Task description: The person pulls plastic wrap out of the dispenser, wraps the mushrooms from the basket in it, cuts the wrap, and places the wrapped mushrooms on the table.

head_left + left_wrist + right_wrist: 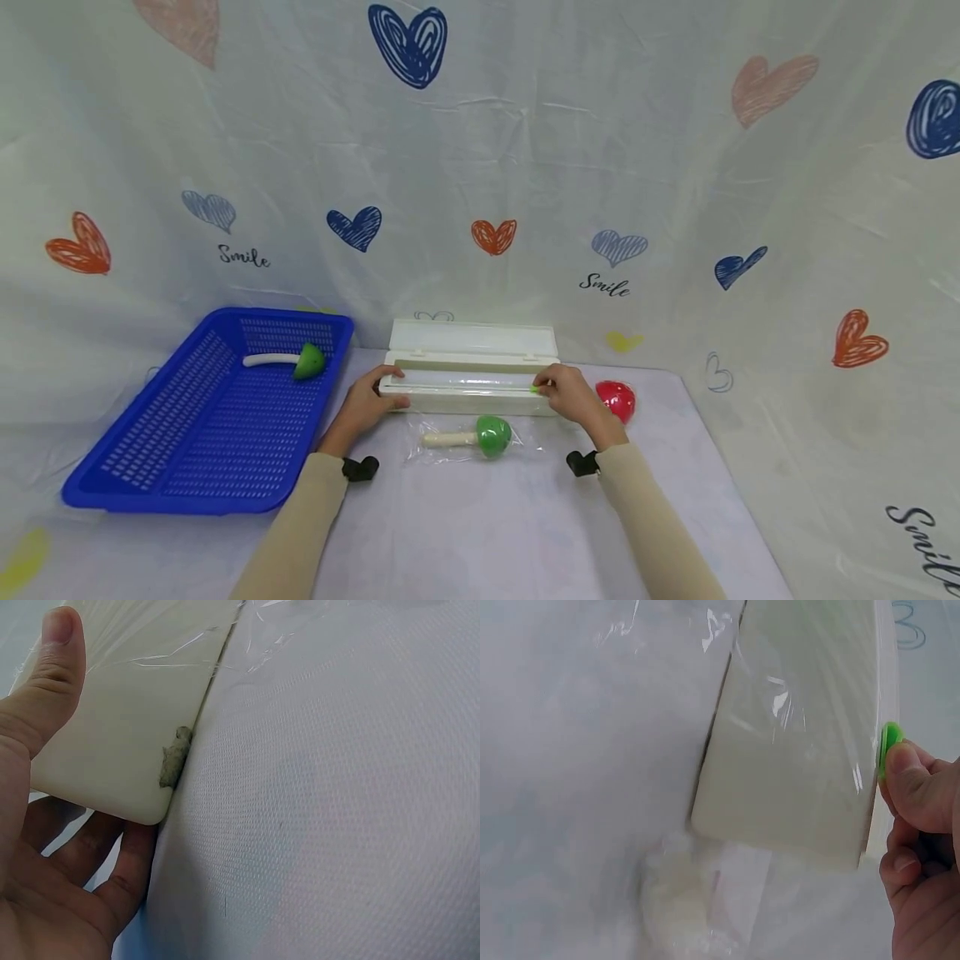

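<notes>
A white cling film dispenser (465,405) stands with its lid raised, a film roll (465,379) lying inside. My left hand (367,404) grips its left end, thumb at the front and fingers around the end wall. At the right front edge, my right hand (572,396) pinches the small green slider (889,742) of the cutter between thumb and fingers. Clear film (780,705) hangs down over the dispenser's front. Before it lies a toy mushroom (493,436) with a green cap and pale stem, on or within the clear film.
On the left, a blue mesh basket (187,504) holds another green-capped mushroom (309,362). A red rounded object (619,402) sits beyond my right wrist, partly hidden by it. A white curtain (480,150) printed with hearts rises behind the table.
</notes>
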`<action>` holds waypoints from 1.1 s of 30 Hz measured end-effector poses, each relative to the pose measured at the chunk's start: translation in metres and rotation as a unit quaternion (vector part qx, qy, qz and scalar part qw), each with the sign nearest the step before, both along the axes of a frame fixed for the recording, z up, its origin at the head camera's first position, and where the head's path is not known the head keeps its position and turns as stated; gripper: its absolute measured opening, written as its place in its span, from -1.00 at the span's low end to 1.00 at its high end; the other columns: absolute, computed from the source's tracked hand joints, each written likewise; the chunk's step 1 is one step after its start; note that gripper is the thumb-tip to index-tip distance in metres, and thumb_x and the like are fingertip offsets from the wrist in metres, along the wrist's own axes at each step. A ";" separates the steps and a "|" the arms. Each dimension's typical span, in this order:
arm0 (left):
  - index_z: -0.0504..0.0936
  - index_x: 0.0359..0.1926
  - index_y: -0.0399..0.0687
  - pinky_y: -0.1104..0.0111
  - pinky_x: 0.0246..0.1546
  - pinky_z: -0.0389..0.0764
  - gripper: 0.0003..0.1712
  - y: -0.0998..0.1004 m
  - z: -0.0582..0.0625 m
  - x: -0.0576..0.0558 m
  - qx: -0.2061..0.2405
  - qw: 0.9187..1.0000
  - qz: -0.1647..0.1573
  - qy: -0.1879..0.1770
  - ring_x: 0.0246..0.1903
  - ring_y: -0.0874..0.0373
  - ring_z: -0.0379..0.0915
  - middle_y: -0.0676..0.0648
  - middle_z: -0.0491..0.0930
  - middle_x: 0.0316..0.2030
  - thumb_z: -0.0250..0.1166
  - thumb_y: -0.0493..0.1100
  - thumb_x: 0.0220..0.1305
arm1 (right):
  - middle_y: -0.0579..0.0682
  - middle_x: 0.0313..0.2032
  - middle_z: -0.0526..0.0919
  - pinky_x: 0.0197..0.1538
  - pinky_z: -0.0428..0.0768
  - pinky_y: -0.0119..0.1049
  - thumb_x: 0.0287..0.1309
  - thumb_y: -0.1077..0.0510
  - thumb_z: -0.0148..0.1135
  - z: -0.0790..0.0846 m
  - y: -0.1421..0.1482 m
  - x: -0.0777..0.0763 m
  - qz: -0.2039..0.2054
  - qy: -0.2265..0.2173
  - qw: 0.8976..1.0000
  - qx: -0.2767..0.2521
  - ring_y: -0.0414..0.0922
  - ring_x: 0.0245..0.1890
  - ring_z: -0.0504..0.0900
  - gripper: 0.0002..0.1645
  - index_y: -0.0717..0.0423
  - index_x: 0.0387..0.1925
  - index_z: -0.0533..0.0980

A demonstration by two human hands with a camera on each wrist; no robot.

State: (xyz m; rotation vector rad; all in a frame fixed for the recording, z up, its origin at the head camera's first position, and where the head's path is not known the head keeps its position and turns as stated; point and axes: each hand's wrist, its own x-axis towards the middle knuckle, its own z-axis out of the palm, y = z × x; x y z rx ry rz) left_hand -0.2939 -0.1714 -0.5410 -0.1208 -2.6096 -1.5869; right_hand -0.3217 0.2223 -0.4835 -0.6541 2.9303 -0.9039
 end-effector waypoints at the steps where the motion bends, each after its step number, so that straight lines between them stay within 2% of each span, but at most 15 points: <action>1: 0.62 0.11 -0.09 0.36 -0.40 0.34 -0.42 0.000 0.000 0.000 -0.002 1.000 -0.001 -0.001 -0.40 0.11 0.28 -0.23 0.59 -0.12 0.62 -0.19 0.06 | 0.08 -0.24 0.72 -0.04 0.70 -0.09 0.23 0.44 0.30 0.000 0.003 0.001 -0.012 -0.003 1.000 0.001 -0.03 -0.22 0.61 -0.86 0.22 -0.26 0.70; 6: 0.62 0.11 -0.06 0.36 -0.44 0.31 -0.43 -0.002 0.000 0.000 -0.007 1.000 0.012 -0.006 -0.45 0.11 0.23 -0.15 0.49 -0.32 0.62 -0.22 0.06 | 0.09 -0.21 0.70 0.03 0.70 -0.06 0.26 0.44 0.27 0.001 0.012 0.003 -0.032 -0.017 0.999 0.001 0.00 -0.19 0.59 -0.85 0.22 -0.22 0.69; 9: 0.61 0.12 -0.11 0.36 -0.42 0.34 -0.43 -0.002 0.000 -0.001 -0.006 1.000 0.003 0.000 -0.43 0.12 0.26 -0.21 0.56 -0.23 0.60 -0.23 0.08 | 0.11 -0.19 0.70 0.06 0.70 -0.02 0.26 0.44 0.26 0.001 0.013 0.004 -0.032 -0.016 0.999 0.001 0.03 -0.15 0.60 -0.84 0.23 -0.20 0.68; 13: 0.61 0.12 -0.14 0.37 -0.31 0.41 -0.42 0.000 -0.001 -0.001 -0.002 1.000 -0.006 0.001 -0.33 0.09 0.36 -0.30 0.61 -0.01 0.61 -0.21 0.07 | 0.10 -0.19 0.70 0.07 0.70 -0.02 0.24 0.46 0.28 -0.001 0.015 0.006 -0.048 -0.016 0.999 0.009 0.04 -0.13 0.60 -0.83 0.22 -0.22 0.69; 17: 0.61 0.11 -0.12 0.35 -0.28 0.43 -0.42 0.001 -0.002 -0.001 -0.003 1.000 0.000 0.003 -0.30 0.05 0.41 -0.32 0.61 -0.02 0.62 -0.20 0.06 | 0.11 -0.16 0.69 0.05 0.71 -0.05 0.22 0.45 0.30 -0.002 0.015 0.007 -0.057 -0.019 0.998 0.014 0.04 -0.12 0.58 -0.82 0.21 -0.21 0.69; 22: 0.61 0.07 -0.12 0.37 -0.34 0.39 -0.42 0.001 -0.005 0.000 0.001 0.999 0.000 0.032 -0.34 0.07 0.38 -0.30 0.59 -0.10 0.63 -0.17 0.03 | 0.12 -0.17 0.69 0.06 0.71 -0.04 0.21 0.46 0.28 -0.002 0.015 0.008 -0.069 -0.009 0.998 0.013 0.05 -0.12 0.58 -0.81 0.22 -0.20 0.69; 25: 0.60 0.07 -0.13 0.37 -0.33 0.37 -0.42 0.002 -0.005 0.001 0.005 0.999 -0.003 0.038 -0.32 0.07 0.36 -0.32 0.57 -0.05 0.63 -0.18 0.02 | 0.12 -0.20 0.69 0.06 0.70 -0.03 0.22 0.47 0.27 -0.002 0.015 0.010 -0.077 -0.003 0.997 0.013 0.04 -0.15 0.59 -0.82 0.24 -0.22 0.69; 28: 0.60 0.10 -0.13 0.37 -0.31 0.38 -0.42 0.004 -0.003 0.002 0.013 1.000 -0.002 0.023 -0.29 0.05 0.36 -0.32 0.57 0.03 0.61 -0.23 0.05 | 0.12 -0.22 0.69 0.03 0.71 -0.02 0.21 0.48 0.27 -0.003 0.015 0.012 -0.076 0.007 0.997 0.015 0.04 -0.18 0.60 -0.83 0.26 -0.23 0.69; 33: 0.58 0.15 -0.14 0.37 -0.37 0.34 -0.43 0.006 -0.001 0.003 0.016 1.000 0.001 0.000 -0.35 0.07 0.30 -0.30 0.55 0.01 0.57 -0.28 0.12 | 0.13 -0.25 0.69 -0.01 0.71 -0.03 0.19 0.49 0.28 -0.006 0.019 0.013 -0.076 0.045 0.996 0.012 0.04 -0.21 0.62 -0.84 0.28 -0.26 0.69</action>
